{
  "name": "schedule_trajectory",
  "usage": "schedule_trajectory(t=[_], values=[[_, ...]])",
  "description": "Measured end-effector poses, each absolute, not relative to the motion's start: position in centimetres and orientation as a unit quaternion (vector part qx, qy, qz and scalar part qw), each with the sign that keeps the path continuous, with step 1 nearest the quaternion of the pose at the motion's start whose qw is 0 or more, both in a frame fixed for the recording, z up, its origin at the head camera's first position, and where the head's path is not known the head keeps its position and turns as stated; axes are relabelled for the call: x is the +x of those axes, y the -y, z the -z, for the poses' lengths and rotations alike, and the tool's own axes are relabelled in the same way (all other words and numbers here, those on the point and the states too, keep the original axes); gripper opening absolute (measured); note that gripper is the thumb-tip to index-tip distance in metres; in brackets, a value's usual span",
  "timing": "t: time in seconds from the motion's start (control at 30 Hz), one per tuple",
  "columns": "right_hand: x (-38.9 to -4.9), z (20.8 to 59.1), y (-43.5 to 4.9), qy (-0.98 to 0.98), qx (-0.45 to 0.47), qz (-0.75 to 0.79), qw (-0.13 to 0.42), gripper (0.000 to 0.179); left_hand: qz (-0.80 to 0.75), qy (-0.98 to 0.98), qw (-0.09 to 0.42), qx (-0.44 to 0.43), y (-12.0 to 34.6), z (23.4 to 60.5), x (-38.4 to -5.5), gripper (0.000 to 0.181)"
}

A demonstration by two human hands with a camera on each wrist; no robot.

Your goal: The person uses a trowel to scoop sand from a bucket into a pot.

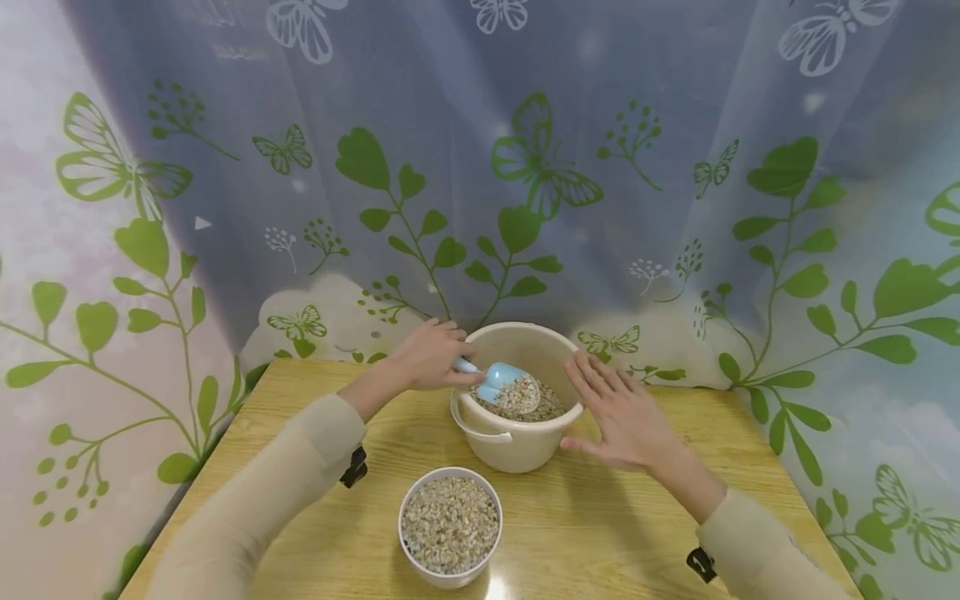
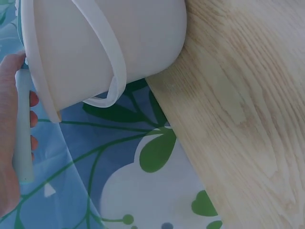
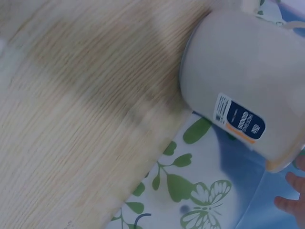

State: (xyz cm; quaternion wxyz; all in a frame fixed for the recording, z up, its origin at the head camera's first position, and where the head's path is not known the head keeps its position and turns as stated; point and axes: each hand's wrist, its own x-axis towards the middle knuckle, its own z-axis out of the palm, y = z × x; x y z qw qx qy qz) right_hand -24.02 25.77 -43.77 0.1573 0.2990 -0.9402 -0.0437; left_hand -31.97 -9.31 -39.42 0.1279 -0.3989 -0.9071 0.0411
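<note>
My left hand (image 1: pixel 433 357) grips the pale blue handle (image 2: pixel 24 129) of a small scoop (image 1: pixel 504 379). Small, mixed beige pebbles or grains fill the scoop's mouth, which is inside a cream bucket (image 1: pixel 517 450). More of the same pieces (image 1: pixel 551 407) cover the bucket's floor. On the bucket's right side my right hand (image 1: pixel 621 415) is spread with straight fingers, its fingertips at the rim. In the right wrist view only some of its fingers (image 3: pixel 293 191) show at the edge. A white bowl (image 1: pixel 450 581) heaped with the pieces stands nearer me.
A wooden table (image 1: pixel 322 517) carries the bucket and the bowl. The bucket's white handle (image 1: pixel 480 432) hangs down on its near left side. A label (image 3: pixel 240 118) is stuck on the bucket's wall. Behind the table hangs a curtain (image 1: pixel 450 167) with leaves and butterflies.
</note>
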Motion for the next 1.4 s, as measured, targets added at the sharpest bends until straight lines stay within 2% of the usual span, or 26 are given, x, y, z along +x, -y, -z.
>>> schedule_trajectory(t=[0.17, 0.6, 0.77, 0.97, 1.23, 1.4], values=[[-22.8, 43.7, -25.3, 0.937, 0.303, 0.039, 0.171, 0.118, -0.040, 0.911, 0.121, -0.392, 10.2, 39.1, -30.7, 0.051], [-19.4, 44.2, -24.1, 0.927, 0.311, 0.027, 0.207, 0.116, -0.019, 0.900, 0.159, -0.405, 12.9, 38.7, -27.3, 0.051], [-17.7, 44.6, -23.2, 0.928, 0.309, 0.016, 0.207, 0.117, -0.026, 0.890, 0.190, -0.414, 13.9, 38.9, -25.8, 0.045], [-15.7, 45.6, -22.1, 0.929, 0.307, 0.005, 0.208, 0.114, -0.022, 0.882, 0.217, -0.419, 15.4, 39.1, -24.3, 0.040], [-13.0, 48.1, -20.5, 0.915, 0.316, 0.011, 0.249, 0.113, -0.019, 0.876, 0.238, -0.419, 17.2, 39.9, -21.9, 0.039], [-12.3, 49.4, -19.5, 0.914, 0.322, 0.024, 0.246, 0.112, -0.032, 0.878, 0.241, -0.413, 18.2, 40.8, -20.7, 0.039]])
